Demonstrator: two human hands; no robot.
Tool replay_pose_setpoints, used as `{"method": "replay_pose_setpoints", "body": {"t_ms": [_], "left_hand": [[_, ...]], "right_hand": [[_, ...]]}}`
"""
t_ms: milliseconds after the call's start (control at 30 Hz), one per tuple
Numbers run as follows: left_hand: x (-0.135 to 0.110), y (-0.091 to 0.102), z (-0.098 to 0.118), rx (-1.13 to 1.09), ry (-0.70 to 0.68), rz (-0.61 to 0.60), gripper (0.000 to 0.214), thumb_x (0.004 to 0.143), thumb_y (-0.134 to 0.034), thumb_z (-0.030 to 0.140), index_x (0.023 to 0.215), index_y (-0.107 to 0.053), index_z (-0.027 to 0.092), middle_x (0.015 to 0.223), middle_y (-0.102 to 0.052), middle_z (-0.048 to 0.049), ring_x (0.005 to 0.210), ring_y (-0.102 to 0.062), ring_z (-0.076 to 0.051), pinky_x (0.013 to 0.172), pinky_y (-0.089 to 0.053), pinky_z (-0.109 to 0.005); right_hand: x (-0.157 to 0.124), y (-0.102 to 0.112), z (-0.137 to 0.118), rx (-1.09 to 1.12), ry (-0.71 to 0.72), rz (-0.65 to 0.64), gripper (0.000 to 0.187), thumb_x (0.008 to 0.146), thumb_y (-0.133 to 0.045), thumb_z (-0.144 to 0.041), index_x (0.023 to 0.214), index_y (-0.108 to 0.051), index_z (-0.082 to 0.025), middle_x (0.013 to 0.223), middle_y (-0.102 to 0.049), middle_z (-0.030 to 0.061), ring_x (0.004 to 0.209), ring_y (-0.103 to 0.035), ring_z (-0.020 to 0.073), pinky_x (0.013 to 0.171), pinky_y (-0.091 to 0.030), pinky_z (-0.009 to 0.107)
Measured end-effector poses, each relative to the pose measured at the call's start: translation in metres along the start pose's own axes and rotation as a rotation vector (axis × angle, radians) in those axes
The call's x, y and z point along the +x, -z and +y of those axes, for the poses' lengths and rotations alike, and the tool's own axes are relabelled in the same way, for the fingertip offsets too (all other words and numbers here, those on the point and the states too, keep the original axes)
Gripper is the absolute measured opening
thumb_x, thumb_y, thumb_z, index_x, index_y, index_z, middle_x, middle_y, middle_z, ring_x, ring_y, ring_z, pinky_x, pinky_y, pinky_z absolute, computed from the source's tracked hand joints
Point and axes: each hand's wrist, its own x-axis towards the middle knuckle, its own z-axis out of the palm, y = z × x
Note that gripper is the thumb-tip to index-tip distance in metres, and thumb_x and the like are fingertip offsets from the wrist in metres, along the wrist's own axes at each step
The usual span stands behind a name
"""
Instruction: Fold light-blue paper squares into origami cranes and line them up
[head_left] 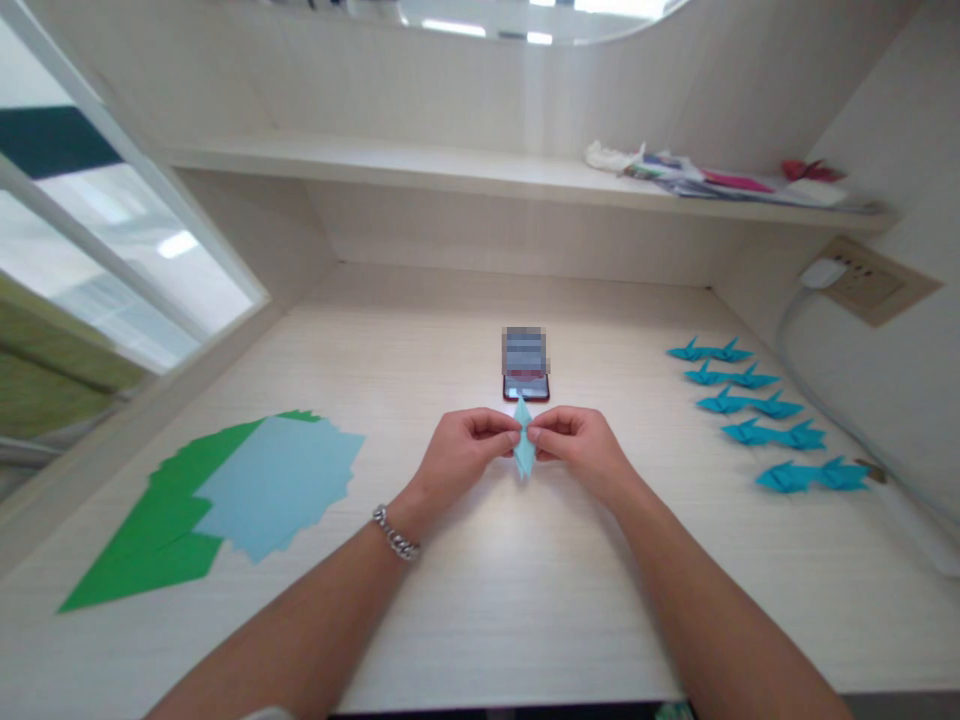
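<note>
Between my two hands is a light blue folded origami paper point(523, 440), long and narrow with pointed ends, one tip toward the phone and the other toward me. My left hand point(480, 440) pinches its left edge between thumb and fingers. On the opposite edge, my right hand point(571, 440) grips it in the same way. Just beyond the paper lies a phone point(526, 385) with its screen lit and partly blurred out. To the left, a fanned stack of light blue paper sheets point(285, 480) overlaps green paper sheets point(150, 540).
Several blue origami cranes point(814, 476), apparently joined in pairs, lie in a column at the right. A white cable point(840, 410) runs from a wall socket point(874, 280) to a power strip point(919, 525). Overhead, a shelf point(450, 172) holds papers and wrappers. A window frame stands left.
</note>
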Motion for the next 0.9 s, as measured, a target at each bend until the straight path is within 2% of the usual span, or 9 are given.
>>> {"method": "replay_pose_setpoints", "body": {"t_ms": [233, 433, 567, 733, 900], "left_hand": [[0.000, -0.001, 0.000, 0.017, 0.012, 0.011, 0.015, 0.066, -0.074, 0.017, 0.079, -0.071, 0.012, 0.074, -0.072, -0.0054, 0.066, -0.065, -0.014, 0.066, -0.054, -0.026], [0.000, -0.002, -0.001, 0.015, 0.004, 0.011, 0.013, 0.067, -0.072, 0.015, 0.079, -0.068, 0.012, 0.074, -0.071, -0.0048, 0.065, -0.065, -0.012, 0.064, -0.053, -0.024], [0.000, -0.002, -0.001, 0.016, -0.017, 0.029, 0.013, 0.067, -0.071, 0.013, 0.077, -0.064, 0.012, 0.072, -0.069, -0.0033, 0.064, -0.063, -0.011, 0.062, -0.052, -0.023], [-0.001, -0.003, -0.001, -0.029, -0.063, 0.033, 0.021, 0.066, -0.073, 0.012, 0.078, -0.056, 0.014, 0.069, -0.066, -0.0003, 0.064, -0.063, -0.011, 0.060, -0.052, -0.021], [-0.002, -0.004, 0.001, -0.067, -0.045, 0.064, 0.029, 0.065, -0.073, 0.013, 0.081, -0.049, 0.016, 0.068, -0.066, 0.0002, 0.064, -0.065, -0.014, 0.061, -0.054, -0.026]], "right_hand": [[0.001, -0.001, 0.002, 0.019, 0.007, 0.017, 0.022, 0.063, -0.076, -0.030, 0.076, -0.067, -0.015, 0.070, -0.069, 0.0032, 0.063, -0.065, 0.0153, 0.062, -0.055, 0.030], [0.001, -0.003, 0.001, 0.036, 0.003, 0.048, 0.026, 0.057, -0.079, -0.030, 0.071, -0.061, -0.016, 0.063, -0.065, 0.0001, 0.057, -0.063, 0.0142, 0.058, -0.054, 0.030], [0.001, -0.006, 0.002, 0.022, 0.039, 0.060, 0.025, 0.059, -0.078, -0.028, 0.067, -0.056, -0.017, 0.059, -0.061, -0.0020, 0.054, -0.059, 0.0126, 0.054, -0.051, 0.028], [0.002, -0.011, 0.003, -0.062, 0.123, 0.128, 0.024, 0.061, -0.074, -0.021, 0.065, -0.050, -0.019, 0.056, -0.056, -0.0042, 0.052, -0.055, 0.0115, 0.051, -0.046, 0.025], [0.001, -0.014, 0.002, 0.023, 0.083, 0.142, 0.030, 0.060, -0.074, -0.025, 0.066, -0.045, -0.020, 0.050, -0.054, -0.0064, 0.045, -0.053, 0.0111, 0.047, -0.043, 0.024]]}}
